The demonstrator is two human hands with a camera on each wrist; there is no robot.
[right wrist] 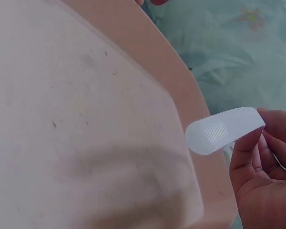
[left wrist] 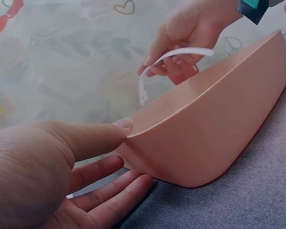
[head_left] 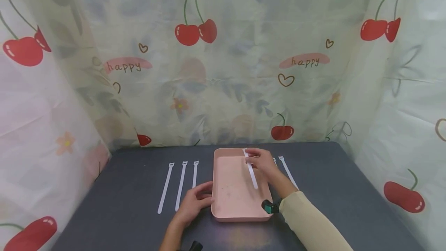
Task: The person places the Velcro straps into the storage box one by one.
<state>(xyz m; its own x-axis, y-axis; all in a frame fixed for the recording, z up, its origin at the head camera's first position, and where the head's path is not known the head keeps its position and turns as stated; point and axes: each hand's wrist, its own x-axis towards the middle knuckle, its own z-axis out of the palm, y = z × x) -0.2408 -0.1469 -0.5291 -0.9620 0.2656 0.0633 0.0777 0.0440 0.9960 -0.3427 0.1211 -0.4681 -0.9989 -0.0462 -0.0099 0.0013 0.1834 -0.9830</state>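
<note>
A shallow pink tray (head_left: pixel 230 196) stands on the dark table. My right hand (head_left: pixel 263 164) pinches one end of a white hook-and-loop cable strap (head_left: pixel 252 175) above the tray's right half. The strap bends away from the fingers in the left wrist view, and its rounded free end hangs over the tray in the right wrist view. Against the tray's left outer wall rests my left hand (head_left: pixel 194 204). In the left wrist view its thumb (left wrist: pixel 95 138) touches near the rim, while the other fingers lie lower along the outside, loosely extended.
Left of the tray lie three similar white straps, the outermost strap (head_left: pixel 165 189) farthest from it. On the right, another strap (head_left: pixel 288 172) lies beside one partly hidden by the right arm. A cherry-patterned curtain (head_left: pixel 237 100) hangs behind the dark table (head_left: pixel 331 204) and along its sides.
</note>
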